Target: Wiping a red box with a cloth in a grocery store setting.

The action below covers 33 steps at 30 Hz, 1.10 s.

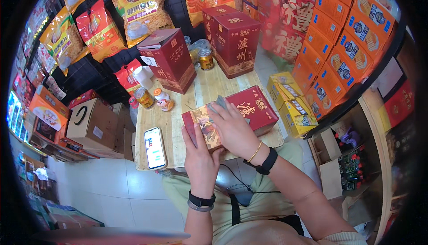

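A dark red liquor gift box (252, 107) with a gold patterned band lies on its side across the wooden table (203, 89). My left hand (199, 162) grips its near left end, fingers reaching over the top and thumb at the side edge. My right hand (236, 129) presses a grey cloth (217, 104) onto the gold band; the palm hides most of the cloth. Left of my hands a lit phone (154, 148) lies face up. Farther back stand a small orange-and-white bottle (163, 100) and a gold can (144, 98).
Upright dark red boxes (171, 62) stand at the table's back, with another gold can (205, 59) between them. Stacked orange cartons (343, 44) and yellow boxes (292, 104) border the right side. Cardboard boxes (98, 122) sit to the left. Snack bags (140, 11) hang behind.
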{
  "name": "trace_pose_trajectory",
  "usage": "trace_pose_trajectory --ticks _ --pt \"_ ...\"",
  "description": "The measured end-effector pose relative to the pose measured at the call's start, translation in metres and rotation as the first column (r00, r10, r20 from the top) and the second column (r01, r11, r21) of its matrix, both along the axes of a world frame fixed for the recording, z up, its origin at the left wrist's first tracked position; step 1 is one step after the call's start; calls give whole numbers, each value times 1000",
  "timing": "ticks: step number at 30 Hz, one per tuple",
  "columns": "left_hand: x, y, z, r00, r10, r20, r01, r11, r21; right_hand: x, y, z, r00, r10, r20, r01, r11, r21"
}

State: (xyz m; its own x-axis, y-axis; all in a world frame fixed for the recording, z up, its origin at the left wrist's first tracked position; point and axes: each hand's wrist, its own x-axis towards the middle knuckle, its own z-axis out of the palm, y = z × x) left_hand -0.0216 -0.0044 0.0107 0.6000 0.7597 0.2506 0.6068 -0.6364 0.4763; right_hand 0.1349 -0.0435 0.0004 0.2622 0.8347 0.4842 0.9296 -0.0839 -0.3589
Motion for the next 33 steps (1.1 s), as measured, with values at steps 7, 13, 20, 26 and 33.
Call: trace_pose_trajectory --ticks 7,13,20,26,33 --pt "2 -1 -1 999 26 -38 -25 999 29 -12 -14 5 989 132 -65 -129 990 56" --pt "2 -2 3 998 31 -54 -30 999 27 -11 -27 6 983 183 -21 -181 979 95" --pt "-2 -2 0 1000 18 -11 -17 996 87 1 -53 13 976 215 -24 -214 976 48" --pt "-3 0 1 1000 14 -18 -13 999 45 30 -84 17 999 47 -1 -47 998 -41" --pt "-4 3 -3 1000 1 15 -2 1000 31 50 -82 16 967 -222 122 232 970 -75"
